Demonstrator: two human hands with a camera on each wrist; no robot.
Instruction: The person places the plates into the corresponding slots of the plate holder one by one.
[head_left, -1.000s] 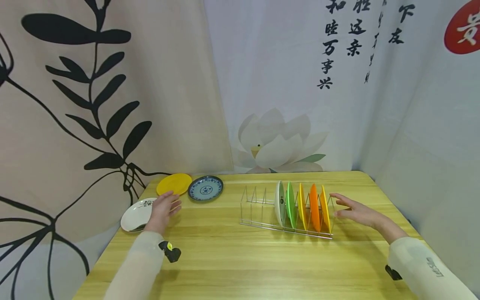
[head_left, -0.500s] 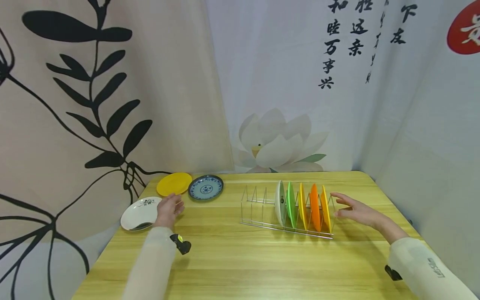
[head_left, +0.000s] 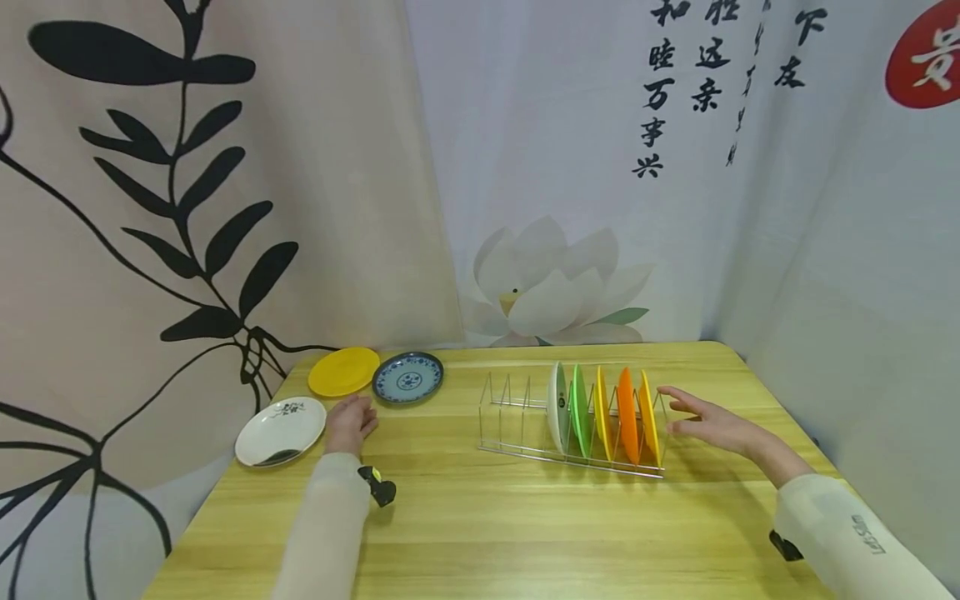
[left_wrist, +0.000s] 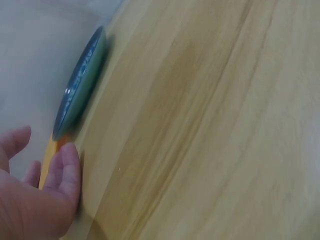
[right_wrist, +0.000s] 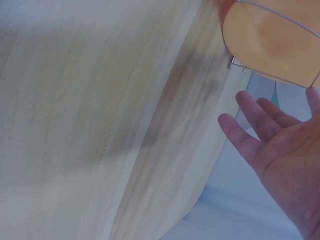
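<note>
My left hand [head_left: 350, 424] is over the table's left part, between the white plate [head_left: 281, 431] and the blue patterned plate [head_left: 408, 377]. It holds nothing, its fingers loosely bent, as the left wrist view shows. Behind it lies a yellow plate [head_left: 343, 372]. My right hand [head_left: 708, 423] is at the right end of a wire dish rack [head_left: 517, 451], fingers spread and a fingertip right at the wire. Standing on edge in the rack are a white plate [head_left: 557, 407], a green plate [head_left: 581, 411], an orange plate [head_left: 628, 416] and two yellow plates, the outer one [head_left: 649, 418] nearest this hand.
The wooden table [head_left: 465, 533] reaches back to a printed curtain [head_left: 360, 183]. More curtain hangs along its right side. Slots in the left part of the rack hold no plates.
My left hand has moved right, off the white plate, which now shows whole. The right hand and the rack have stayed put.
</note>
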